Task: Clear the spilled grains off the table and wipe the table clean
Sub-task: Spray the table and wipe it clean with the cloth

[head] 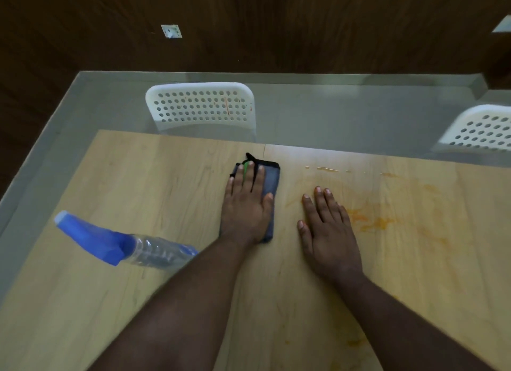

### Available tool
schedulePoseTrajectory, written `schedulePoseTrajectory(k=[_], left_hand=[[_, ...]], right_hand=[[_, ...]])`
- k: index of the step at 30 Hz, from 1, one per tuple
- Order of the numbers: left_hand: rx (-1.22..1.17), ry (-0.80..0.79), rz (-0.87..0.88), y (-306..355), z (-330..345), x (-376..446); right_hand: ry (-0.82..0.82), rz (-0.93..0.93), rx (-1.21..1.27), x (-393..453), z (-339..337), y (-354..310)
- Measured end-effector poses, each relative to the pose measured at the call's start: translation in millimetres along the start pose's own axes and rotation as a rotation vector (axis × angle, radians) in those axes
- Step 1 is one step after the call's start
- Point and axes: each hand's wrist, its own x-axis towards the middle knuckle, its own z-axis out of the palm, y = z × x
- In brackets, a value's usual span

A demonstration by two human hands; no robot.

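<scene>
A folded grey cloth (272, 181) with a black edge lies on the light wooden table (138, 182) near its far side. My left hand (246, 204) presses flat on the cloth with straight fingers. My right hand (327, 232) rests flat on the bare table just right of the cloth, fingers spread. Orange smears (370, 221) stain the table right of my right hand, and a thin wet streak (327, 169) lies near the far edge. I see no grains.
A clear spray bottle (154, 251) with a blue head lies on its side at the left, its base behind my left forearm. Two white perforated chairs (199, 107) (481, 132) stand beyond the far edge. The floor is grey.
</scene>
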Motion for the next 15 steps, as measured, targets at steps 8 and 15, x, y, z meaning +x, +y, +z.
schedulePoseTrajectory(k=[8, 15], left_hand=[[0.032, 0.041, -0.043, 18.3, -3.8, 106.6], [-0.001, -0.002, 0.133, 26.9, 5.6, -7.1]], right_hand=[[0.015, 0.0, 0.007, 3.9, 5.7, 4.0], [0.015, 0.0, 0.024, -0.4, 0.6, 1.0]])
